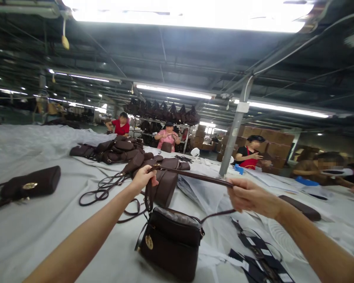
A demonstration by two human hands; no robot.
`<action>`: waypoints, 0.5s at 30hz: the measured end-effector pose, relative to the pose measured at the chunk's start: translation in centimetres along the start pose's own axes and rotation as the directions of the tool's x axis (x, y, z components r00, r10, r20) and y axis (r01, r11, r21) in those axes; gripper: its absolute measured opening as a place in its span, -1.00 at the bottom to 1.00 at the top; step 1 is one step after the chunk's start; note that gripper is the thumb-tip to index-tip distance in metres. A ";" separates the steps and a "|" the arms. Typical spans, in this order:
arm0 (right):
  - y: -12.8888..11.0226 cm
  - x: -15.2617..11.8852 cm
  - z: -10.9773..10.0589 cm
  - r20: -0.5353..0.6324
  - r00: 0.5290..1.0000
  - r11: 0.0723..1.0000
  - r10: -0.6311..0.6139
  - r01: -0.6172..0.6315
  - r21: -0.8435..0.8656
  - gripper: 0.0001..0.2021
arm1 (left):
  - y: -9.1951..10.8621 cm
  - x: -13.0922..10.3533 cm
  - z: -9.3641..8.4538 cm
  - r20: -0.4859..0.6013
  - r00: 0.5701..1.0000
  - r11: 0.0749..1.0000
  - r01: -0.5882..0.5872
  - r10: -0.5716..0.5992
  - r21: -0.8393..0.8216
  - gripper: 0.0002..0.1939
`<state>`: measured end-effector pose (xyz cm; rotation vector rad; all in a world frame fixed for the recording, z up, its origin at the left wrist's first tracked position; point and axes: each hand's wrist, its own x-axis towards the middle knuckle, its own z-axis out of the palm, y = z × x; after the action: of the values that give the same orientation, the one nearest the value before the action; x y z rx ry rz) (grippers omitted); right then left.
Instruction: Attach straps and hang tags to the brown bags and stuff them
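A dark brown handbag [172, 245] with a round gold emblem stands on the covered table right in front of me. Its top gapes, showing pale wrapping inside. Above it, a long brown shoulder strap [194, 175] is stretched between my two hands. My left hand [143, 179] is closed round the strap near its left end, with more strap hanging below the fingers toward the bag. My right hand [249, 195] grips the strap's other side, and a length of it runs down from there to the bag's right side ring.
A heap of brown bags [118, 149] lies beyond my left hand, with loose straps trailing. Another bag [32, 184] rests at far left. Dark tags [259, 255] with white labels lie at lower right. A grey post [233, 137] rises behind; several people work around the table.
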<state>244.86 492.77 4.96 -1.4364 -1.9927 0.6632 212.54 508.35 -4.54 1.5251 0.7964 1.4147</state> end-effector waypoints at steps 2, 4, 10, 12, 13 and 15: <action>0.7 -1.2 -1.4 0.020 1.000 0.999 0.024 -0.023 -0.026 -0.55 | -0.9 0.3 -1.1 -0.026 0.999 0.999 0.029 -0.030 -0.036 -0.77; 1.4 -2.0 -3.1 -0.087 0.996 0.951 -0.003 -0.024 -0.308 -0.62 | -1.4 0.2 -1.8 -0.056 0.997 0.998 0.045 -0.047 -0.048 -0.83; 0.3 -2.6 -4.7 -0.366 0.931 0.779 -0.013 -0.219 -0.587 -0.71 | 0.0 -1.8 -0.1 0.240 0.965 0.994 0.107 -0.108 0.017 -0.81; -1.2 -2.3 -3.9 -0.341 0.940 0.804 -0.005 -0.199 -0.561 -0.72 | 1.0 -2.2 1.4 0.367 0.921 0.991 0.133 -0.130 0.016 -0.74; -1.8 -2.2 -3.6 -0.332 0.943 0.811 -0.017 -0.181 -0.556 -0.72 | 1.4 -2.2 2.0 0.413 0.899 0.988 0.154 -0.142 0.004 -0.75; -2.3 -2.0 -3.1 -0.311 0.949 0.810 -0.046 -0.147 -0.568 -0.71 | 2.0 -1.8 2.8 0.479 0.859 0.969 0.239 -0.179 -0.068 -0.79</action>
<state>246.01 490.37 8.42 -1.8124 -1.9853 -0.2013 214.78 505.48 -3.34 1.5438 0.5396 0.8610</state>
